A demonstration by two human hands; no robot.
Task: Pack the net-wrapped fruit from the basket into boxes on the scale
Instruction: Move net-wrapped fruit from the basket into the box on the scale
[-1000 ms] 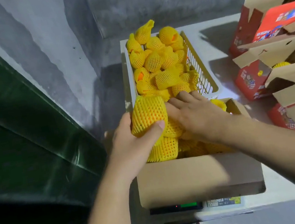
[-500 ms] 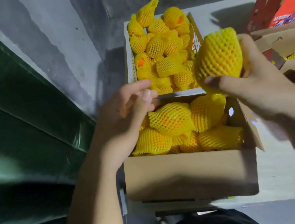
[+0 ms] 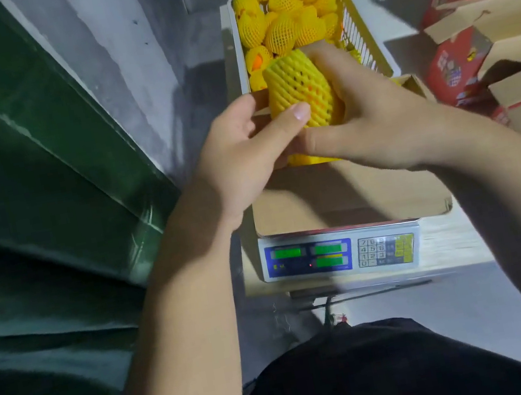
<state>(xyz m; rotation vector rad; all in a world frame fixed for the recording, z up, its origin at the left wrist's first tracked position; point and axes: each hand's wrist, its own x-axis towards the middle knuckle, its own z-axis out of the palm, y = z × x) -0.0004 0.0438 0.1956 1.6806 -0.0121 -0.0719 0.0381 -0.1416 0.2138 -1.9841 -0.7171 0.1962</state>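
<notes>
- Both hands meet over the open cardboard box [image 3: 349, 195], and one net-wrapped fruit [image 3: 301, 92] sits between them, lifted just above the box's far edge.
- The right hand [image 3: 374, 121] has the firmer grip: fingers curl round the fruit's right side, thumb stretched out beneath it.
- The left hand [image 3: 244, 151] comes in from the other side, thumb pressed flat on the yellow netting, remaining fingers loosely bent behind the box's far flap; whether those touch the fruit is hard to tell from here.
- More yellow netting peeks out inside the box below the hands.
- The box rests on the scale [image 3: 342, 254], green displays lit, keypad at the right.
- Right behind the box, the basket [image 3: 363, 39] is heaped with wrapped fruit.
- The scale stands on the table [image 3: 451, 240].
- Red-printed cartons [image 3: 458, 65] stand open at the right, flaps up.
- A green curtain [image 3: 27, 203] hangs along the left.
</notes>
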